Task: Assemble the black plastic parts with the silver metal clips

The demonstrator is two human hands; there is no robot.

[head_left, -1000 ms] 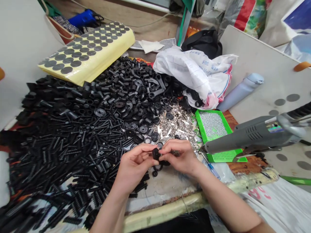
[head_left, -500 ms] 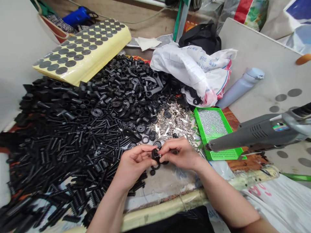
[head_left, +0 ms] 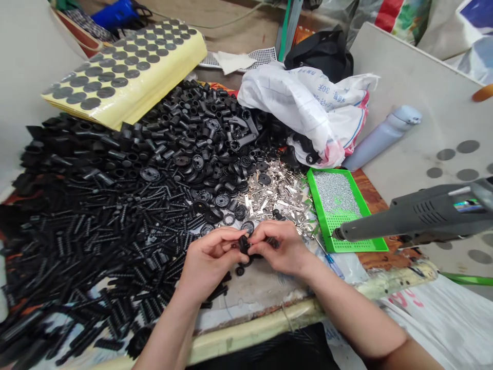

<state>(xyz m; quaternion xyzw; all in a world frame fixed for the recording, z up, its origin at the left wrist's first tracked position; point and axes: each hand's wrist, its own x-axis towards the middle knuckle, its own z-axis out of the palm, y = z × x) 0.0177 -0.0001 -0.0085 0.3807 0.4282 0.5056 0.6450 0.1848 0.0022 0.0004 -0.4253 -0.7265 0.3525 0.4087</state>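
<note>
My left hand (head_left: 210, 259) and my right hand (head_left: 281, 249) meet above the work surface, their fingertips pinching a small black plastic part (head_left: 243, 244). The fingers hide most of it. A second dark piece (head_left: 272, 242) shows under my right fingers, but its shape is hard to tell. Just below my hands lies a black plastic ring (head_left: 240, 270). Beyond my fingertips spreads a heap of silver metal clips (head_left: 275, 192), with black plastic discs (head_left: 222, 200) at its left edge. Left of my left hand lie black ribbed plastic rods (head_left: 115, 241).
Black plastic sleeves (head_left: 185, 133) are heaped behind the rods. A sheet of black round pads on yellow backing (head_left: 123, 72) and a white plastic bag (head_left: 308, 108) lie at the back. On the right, a grey hot glue gun (head_left: 427, 216) hangs over a green perforated tray (head_left: 358, 245).
The view has drifted slightly, with the scene shifting up and the glue gun further right. My hands stay together on the black part, which has turned a little between my fingers.
</note>
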